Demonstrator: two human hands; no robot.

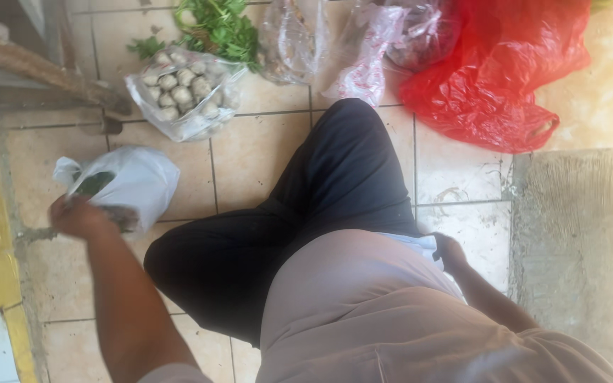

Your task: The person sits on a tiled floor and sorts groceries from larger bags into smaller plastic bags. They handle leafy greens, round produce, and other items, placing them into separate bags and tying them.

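On the tiled floor (250, 159), my left hand (76, 216) gripped a white bag (140, 181) (greens inside), while my right hand (450, 252), grip unclear, rested at my hip.

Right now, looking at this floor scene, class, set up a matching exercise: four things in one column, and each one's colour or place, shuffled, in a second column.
Things:
1. white bag
2. red bag
3. clear bag of pale round pieces
4. leafy herbs

Descriptions:
a. green, loose on the tiles
b. at the left hand
c. see-through, beside the herbs
d. top right, crumpled

Pairs: 1-b, 2-d, 3-c, 4-a
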